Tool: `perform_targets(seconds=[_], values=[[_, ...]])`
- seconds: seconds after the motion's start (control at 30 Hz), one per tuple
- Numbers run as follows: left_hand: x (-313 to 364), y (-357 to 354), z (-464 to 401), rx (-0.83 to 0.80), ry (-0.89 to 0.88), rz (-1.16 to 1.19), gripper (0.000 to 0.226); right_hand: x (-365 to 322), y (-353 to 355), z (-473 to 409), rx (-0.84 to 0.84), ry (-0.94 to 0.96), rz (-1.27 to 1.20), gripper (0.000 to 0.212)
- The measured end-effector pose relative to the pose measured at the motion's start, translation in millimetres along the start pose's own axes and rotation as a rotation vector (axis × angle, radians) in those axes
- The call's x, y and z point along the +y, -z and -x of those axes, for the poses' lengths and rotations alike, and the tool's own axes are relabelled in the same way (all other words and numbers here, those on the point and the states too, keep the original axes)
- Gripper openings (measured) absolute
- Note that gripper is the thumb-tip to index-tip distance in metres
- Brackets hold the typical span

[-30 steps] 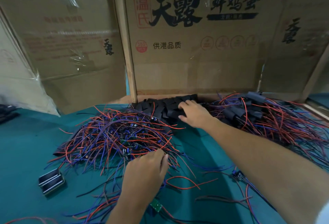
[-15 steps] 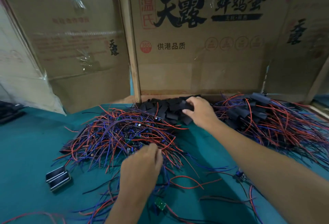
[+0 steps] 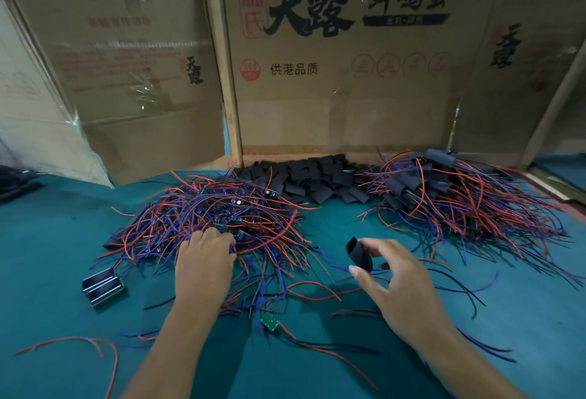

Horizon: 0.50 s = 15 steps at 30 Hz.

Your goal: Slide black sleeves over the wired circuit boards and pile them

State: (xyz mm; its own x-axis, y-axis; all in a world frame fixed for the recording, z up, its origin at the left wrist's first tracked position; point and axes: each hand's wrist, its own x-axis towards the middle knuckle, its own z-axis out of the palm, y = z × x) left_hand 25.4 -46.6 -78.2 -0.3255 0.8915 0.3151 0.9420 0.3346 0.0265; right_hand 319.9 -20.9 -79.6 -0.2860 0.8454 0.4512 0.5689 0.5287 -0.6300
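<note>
The left hand (image 3: pixel 203 264) lies palm down, fingers curled into the near edge of the wire tangle (image 3: pixel 218 218); what it grips, I can't tell. The right hand (image 3: pixel 396 284) hovers above the green table (image 3: pixel 47 240), pinching one short, black, open-ended sleeve (image 3: pixel 359 253) upright between thumb and fingertips.

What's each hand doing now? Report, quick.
Left hand: fingers down in the tangle of wired circuit boards; grip cannot be told.
Right hand: holding a black sleeve.

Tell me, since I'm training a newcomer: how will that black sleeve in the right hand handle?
The black sleeve looks soft and thin, probably squashing flat under the right hand. Fingertips alone hold it, so it is likely very light.
</note>
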Motion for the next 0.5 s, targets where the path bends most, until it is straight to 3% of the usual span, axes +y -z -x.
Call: perform_targets(seconds=[0.1, 0.2, 0.27, 0.33, 0.4, 0.5], values=[[5, 14, 0, 0.079, -0.067, 0.073, 0.022, 4, 3, -3, -0.007, 0.015, 0.018, 0.032], [10, 36, 3, 0.332, -0.159, 0.303, 0.017, 8, 5, -5, -0.03, -0.001, 0.013, 0.032], [16, 51, 9, 0.431, -0.118, 0.513, 0.021, 8, 6, -5, -0.028, 0.018, -0.004, 0.03], [28, 61, 14, 0.331, -0.026, 0.916, 0.029, 6, 7, -4, -0.03, 0.057, -0.026, 0.029], [40, 67, 16, 0.105, 0.03, 1.404, 0.032, 3, 7, -3, -0.059, 0.092, -0.04, 0.03], [51, 65, 19, -0.065, 0.106, 1.75, 0.034, 3, 6, -3, -0.126, 0.106, -0.003, 0.035]])
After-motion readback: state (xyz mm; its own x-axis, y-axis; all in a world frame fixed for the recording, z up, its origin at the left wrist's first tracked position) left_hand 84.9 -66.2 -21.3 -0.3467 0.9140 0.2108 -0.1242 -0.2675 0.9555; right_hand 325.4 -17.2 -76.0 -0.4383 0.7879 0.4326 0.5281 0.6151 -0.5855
